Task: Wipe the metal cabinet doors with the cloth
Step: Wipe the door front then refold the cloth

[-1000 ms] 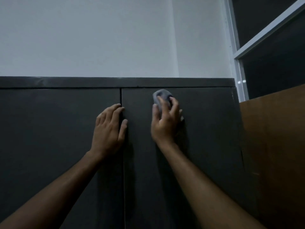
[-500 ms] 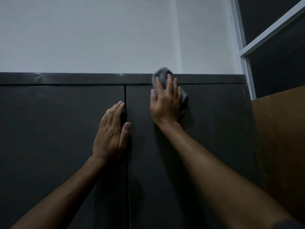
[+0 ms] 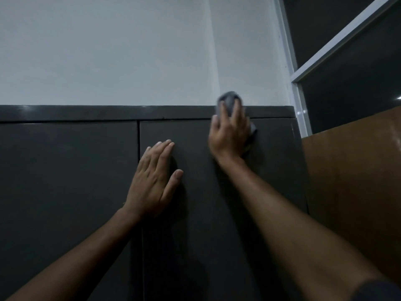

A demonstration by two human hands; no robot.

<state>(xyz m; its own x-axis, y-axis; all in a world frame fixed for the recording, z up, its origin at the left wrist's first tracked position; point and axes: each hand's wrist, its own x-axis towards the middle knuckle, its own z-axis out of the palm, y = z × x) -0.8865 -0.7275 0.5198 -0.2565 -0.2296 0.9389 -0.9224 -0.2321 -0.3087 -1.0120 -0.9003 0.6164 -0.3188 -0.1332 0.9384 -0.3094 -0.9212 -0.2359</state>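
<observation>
A dark grey metal cabinet fills the lower view, with a left door (image 3: 65,192) and a right door (image 3: 195,213) split by a vertical seam. My right hand (image 3: 230,135) presses a bunched grey cloth (image 3: 230,98) flat against the top of the right door and the cabinet's top rail (image 3: 108,112). The cloth sticks out above my fingertips and at the right of my palm. My left hand (image 3: 155,181) lies flat with straight fingers on the right door, just right of the seam.
A white wall (image 3: 108,51) rises behind the cabinet. A white-framed dark window (image 3: 347,72) stands at the upper right. A brown wooden panel (image 3: 351,181) abuts the cabinet's right side.
My right hand has slid the cloth up to the top rail and then rightwards along it. My left hand has shifted from the seam onto the right door.
</observation>
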